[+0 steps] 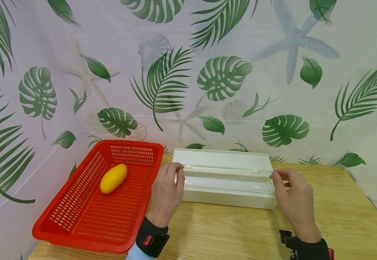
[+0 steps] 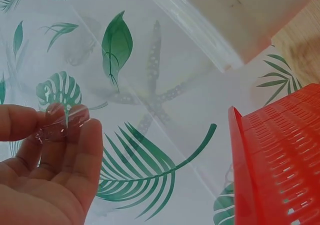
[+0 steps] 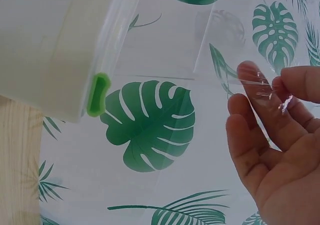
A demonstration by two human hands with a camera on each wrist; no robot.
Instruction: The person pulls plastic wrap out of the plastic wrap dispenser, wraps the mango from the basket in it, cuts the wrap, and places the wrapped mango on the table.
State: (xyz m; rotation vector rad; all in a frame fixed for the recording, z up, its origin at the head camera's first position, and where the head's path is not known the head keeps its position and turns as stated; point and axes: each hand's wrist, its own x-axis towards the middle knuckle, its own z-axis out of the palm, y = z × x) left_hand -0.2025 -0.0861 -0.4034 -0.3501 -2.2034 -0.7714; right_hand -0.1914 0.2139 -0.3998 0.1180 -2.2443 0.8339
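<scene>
A long white cling film dispenser (image 1: 227,198) lies on the table with its lid (image 1: 221,159) raised, a roll of cling film (image 1: 224,183) inside. My left hand (image 1: 167,191) is at the dispenser's left end, and in the left wrist view clear cling film (image 2: 55,127) is pinched between thumb and fingers. At the other end my right hand (image 1: 294,198) pinches the film too; the right wrist view shows the crumpled clear film (image 3: 260,90) at its fingertips. A green slider (image 3: 98,95) sits on the dispenser's edge.
Left of the dispenser stands a red plastic basket (image 1: 100,245) with a yellow oval fruit-like object (image 1: 114,178) in it. Behind the wooden table (image 1: 227,234) hangs a leaf-patterned cloth (image 1: 181,36), which also covers the left side.
</scene>
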